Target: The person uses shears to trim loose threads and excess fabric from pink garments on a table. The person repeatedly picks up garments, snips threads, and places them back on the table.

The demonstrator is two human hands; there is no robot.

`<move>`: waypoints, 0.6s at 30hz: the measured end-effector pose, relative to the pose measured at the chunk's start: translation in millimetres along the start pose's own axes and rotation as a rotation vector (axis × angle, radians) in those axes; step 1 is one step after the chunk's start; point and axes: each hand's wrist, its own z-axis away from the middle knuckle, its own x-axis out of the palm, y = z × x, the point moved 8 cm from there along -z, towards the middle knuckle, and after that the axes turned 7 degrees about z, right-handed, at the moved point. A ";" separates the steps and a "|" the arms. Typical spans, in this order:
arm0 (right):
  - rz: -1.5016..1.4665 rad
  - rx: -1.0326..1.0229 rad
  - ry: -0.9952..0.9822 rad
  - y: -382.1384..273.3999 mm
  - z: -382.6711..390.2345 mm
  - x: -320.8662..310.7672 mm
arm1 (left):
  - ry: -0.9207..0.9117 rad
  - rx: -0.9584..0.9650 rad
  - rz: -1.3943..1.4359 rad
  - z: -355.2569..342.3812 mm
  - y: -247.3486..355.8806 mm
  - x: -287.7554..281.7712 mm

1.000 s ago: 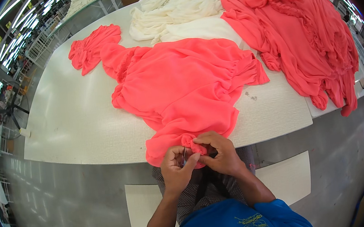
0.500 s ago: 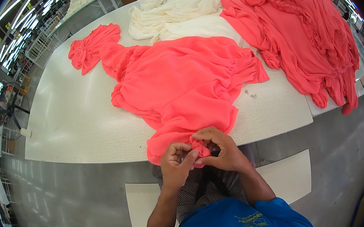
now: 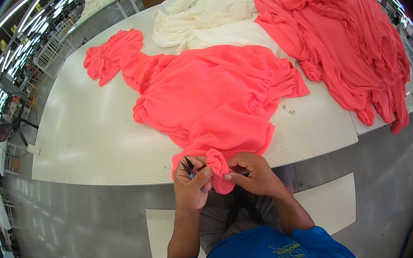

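A coral garment [image 3: 208, 93] of thin cloth lies spread over the table, its near end drawn to the front edge. There, between my hands, a gathered, ruffled cuff [image 3: 218, 165] of it stands up. My left hand [image 3: 187, 189] is closed, pinching the cuff's left side with the thumb. Dark pointed blades, seemingly of thread snips [image 3: 188, 165], stick up from the same hand; their handle is mostly hidden in the fingers. On the other side, my right hand [image 3: 256, 175] pinches the cuff between thumb and fingers.
The pale table [image 3: 82, 147] curves across in front of me. A smaller coral piece [image 3: 112, 56] lies far left, cream cloth [image 3: 209, 15] at the back, and a big coral heap [image 3: 339, 49] at right. Beneath me is a pale bench [image 3: 330, 201].
The gathered cuff has been turned upright and opened out between my fingers. Dark blades now show in my left hand, which has shifted slightly left. The view has tilted a little.
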 end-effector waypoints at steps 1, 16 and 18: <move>0.004 -0.007 0.015 -0.8 -0.1 -0.5 | 0.006 -0.008 0.002 -0.7 -1.4 -0.9; -0.450 0.110 0.125 26.1 1.4 -4.8 | 0.138 0.095 -0.394 -2.8 -0.1 2.4; -0.453 0.113 0.134 26.3 0.8 -4.4 | 0.156 0.117 -0.432 -3.2 -0.6 2.4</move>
